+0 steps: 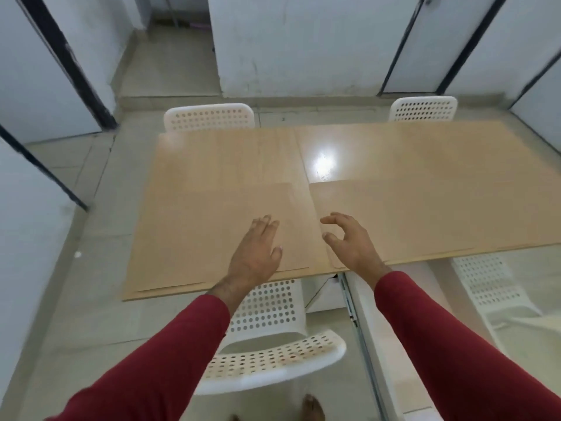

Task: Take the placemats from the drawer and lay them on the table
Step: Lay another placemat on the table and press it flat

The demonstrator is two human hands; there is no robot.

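- Nearest, a white perforated plastic chair [273, 357] stands tucked at the table's near edge, between two arms in dark red sleeves [170, 360].
- Just right of it, a pulled-out white drawer [361, 329] with a metal slide rail runs toward the viewer; whether any mats remain inside cannot be told.
- The left hand [256, 253] lies palm down with fingers straight over the left tan rectangular placemat [212, 232], apparently pressing or smoothing it; it grips nothing.
- The right hand [349, 241] hovers over the inner corner of the right tan placemat [425, 217], fingers loosely curled, thumb and forefinger apart, holding nothing.
- Both mats lie flat, side by side along the near edge of the light wooden table [394, 150], a narrow gap between them.
- Judgement: the near places look laid; the far half shows only bare wood, so two more mats may remain.
- Beyond stand two more white perforated chairs [209, 117].
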